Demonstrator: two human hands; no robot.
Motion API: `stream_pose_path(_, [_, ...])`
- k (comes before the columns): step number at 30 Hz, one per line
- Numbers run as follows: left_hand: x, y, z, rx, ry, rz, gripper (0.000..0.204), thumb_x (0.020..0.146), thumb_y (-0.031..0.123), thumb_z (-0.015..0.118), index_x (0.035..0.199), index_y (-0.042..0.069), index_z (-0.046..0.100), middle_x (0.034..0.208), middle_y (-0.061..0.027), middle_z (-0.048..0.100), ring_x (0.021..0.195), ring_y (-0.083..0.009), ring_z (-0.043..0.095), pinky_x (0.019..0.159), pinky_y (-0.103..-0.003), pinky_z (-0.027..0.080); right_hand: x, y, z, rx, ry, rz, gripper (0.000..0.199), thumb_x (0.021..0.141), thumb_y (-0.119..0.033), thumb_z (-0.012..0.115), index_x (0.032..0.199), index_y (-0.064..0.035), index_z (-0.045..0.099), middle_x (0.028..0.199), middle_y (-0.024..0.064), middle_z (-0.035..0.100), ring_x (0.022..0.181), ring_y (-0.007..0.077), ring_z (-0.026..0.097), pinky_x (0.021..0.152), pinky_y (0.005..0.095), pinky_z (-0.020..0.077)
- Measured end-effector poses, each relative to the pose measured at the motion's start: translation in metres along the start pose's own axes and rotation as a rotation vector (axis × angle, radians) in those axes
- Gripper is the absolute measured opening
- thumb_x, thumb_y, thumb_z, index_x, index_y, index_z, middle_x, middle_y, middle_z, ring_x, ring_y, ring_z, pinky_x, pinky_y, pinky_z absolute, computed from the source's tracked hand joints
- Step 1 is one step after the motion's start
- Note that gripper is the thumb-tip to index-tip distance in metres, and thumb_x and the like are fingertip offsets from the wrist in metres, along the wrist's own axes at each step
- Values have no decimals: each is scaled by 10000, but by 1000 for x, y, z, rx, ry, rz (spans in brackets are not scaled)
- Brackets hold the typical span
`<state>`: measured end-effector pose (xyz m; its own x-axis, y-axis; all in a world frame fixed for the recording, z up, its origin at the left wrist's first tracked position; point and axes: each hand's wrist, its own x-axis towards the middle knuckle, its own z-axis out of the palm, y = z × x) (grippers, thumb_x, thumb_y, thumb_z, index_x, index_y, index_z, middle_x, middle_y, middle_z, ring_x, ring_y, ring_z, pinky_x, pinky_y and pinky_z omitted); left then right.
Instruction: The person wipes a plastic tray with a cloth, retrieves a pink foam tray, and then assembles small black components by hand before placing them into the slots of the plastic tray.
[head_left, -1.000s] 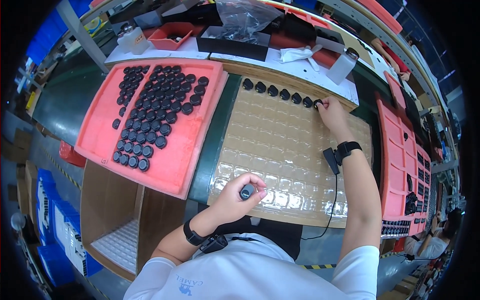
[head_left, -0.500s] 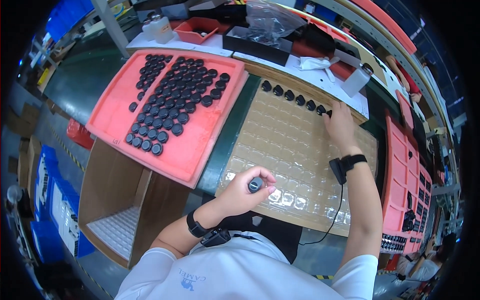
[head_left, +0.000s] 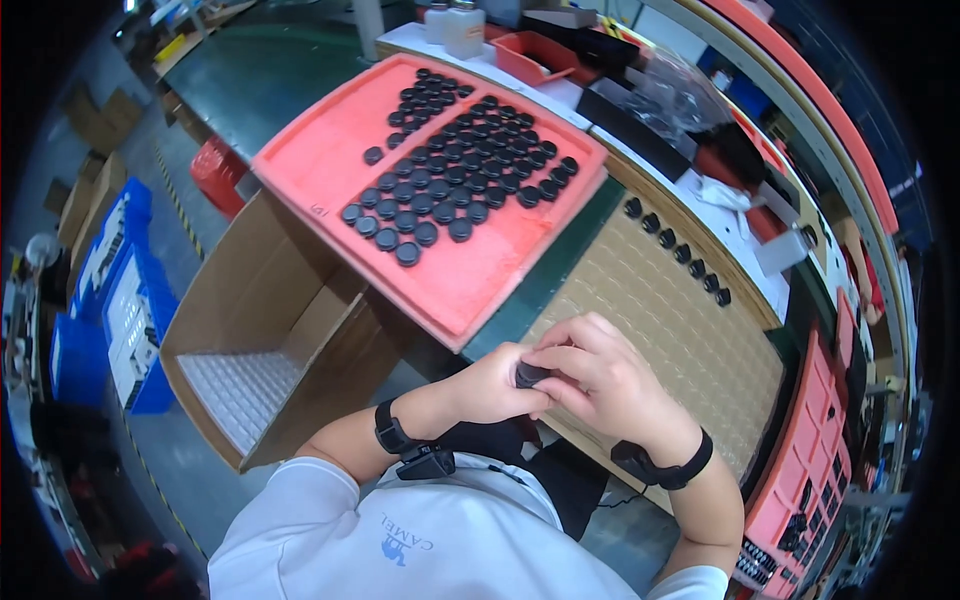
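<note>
1. White cloth of the person's shirt fills the near edge of the view, with both forearms coming up from it; each wrist wears a dark band.
2. The left hand is curled, its fingertips closed on a small round black cap held just above the near edge of the worktop.
3. The right hand meets it from the other side, fingers bent and pinching the same cap, so both hands touch around it.
4. Under the hands lies a clear blister tray of many small empty pockets, spread over the right part of the worktop.
5. Along that tray's far edge sits a row of black caps, one per pocket.
6. To the left of the hands, below the worktop's near left edge, stands an open cardboard box with a clear pocketed sheet lying at its bottom.
7. A large pink foam tray lies on the left part of the worktop, just beside the blister tray, carrying many loose black caps bunched toward its far side.
8. At the right edge stand more pink trays with dark parts.
9. Along the far edge are a red bin and clear plastic bags.
</note>
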<state>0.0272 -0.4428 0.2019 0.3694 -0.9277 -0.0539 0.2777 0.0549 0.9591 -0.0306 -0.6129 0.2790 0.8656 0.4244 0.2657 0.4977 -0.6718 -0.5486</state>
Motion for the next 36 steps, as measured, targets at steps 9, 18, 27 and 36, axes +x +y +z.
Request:
stream_pose_path(9, [-50, 7, -30, -98, 175, 106, 114, 833, 5, 560, 941, -10, 594, 841, -70, 613, 686, -107, 571, 615, -238, 482, 69, 9, 45, 545, 45, 378, 186, 731, -54, 680, 908, -22, 634, 882, 94, 579, 789, 249, 579, 710, 331, 481])
stream_pose_path(18, [-91, 10, -59, -4, 424, 210, 84, 830, 0, 582, 912, -18, 578, 848, -112, 603, 671, -125, 564, 600, -241, 478, 146, 27, 95, -72, 242, 113, 183, 726, -77, 683, 889, -17, 626, 820, 108, 560, 801, 267, 567, 721, 329, 472])
stream_pose_path(27, [-94, 8, -68, -301, 474, 292, 147, 866, 98, 579, 932, -33, 576, 844, -124, 602, 622, -117, 534, 535, -236, 450, 110, 5, 64, -67, 259, 5, 256, 696, -69, 702, 933, -30, 613, 836, 105, 553, 805, 281, 553, 709, 358, 452])
stream_pose_path(36, [-37, 30, -19, -510, 85, 57, 419, 852, 279, 640, 1048, -76, 540, 826, -125, 601, 563, -119, 514, 478, -229, 418, -3, -37, 30, 46, 430, 63, 386, 626, 5, 739, 989, -57, 625, 837, 82, 558, 749, 240, 548, 655, 326, 437])
